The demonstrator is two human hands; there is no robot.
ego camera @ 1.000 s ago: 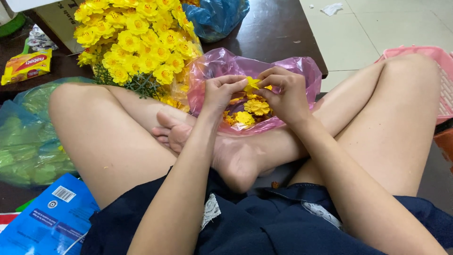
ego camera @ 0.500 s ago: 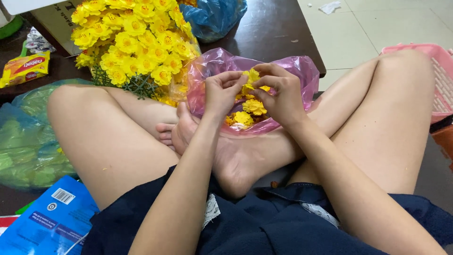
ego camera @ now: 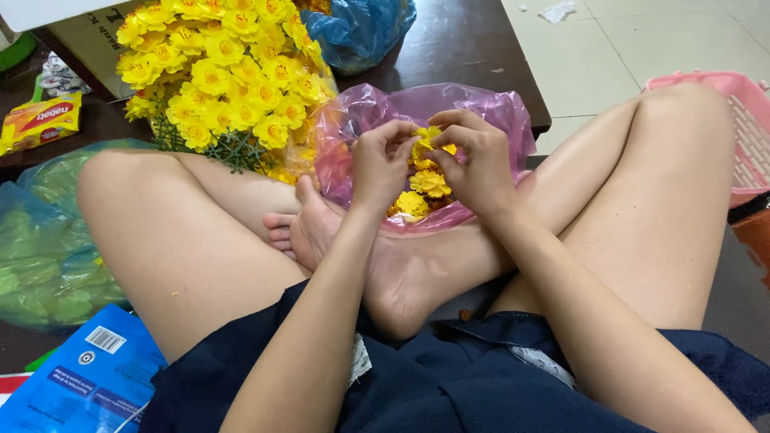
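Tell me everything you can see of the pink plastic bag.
The pink plastic bag is thin, see-through and crinkled, with its mouth open upward. It rests against the person's crossed legs beside the dark table edge, right of the bunch of yellow flowers. Loose yellow flower heads lie inside. The left hand and right hand meet over its opening, pinching one yellow flower head between their fingertips.

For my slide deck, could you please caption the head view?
Both hands, left hand and right hand, pinch a yellow flower above a pink plastic bag.
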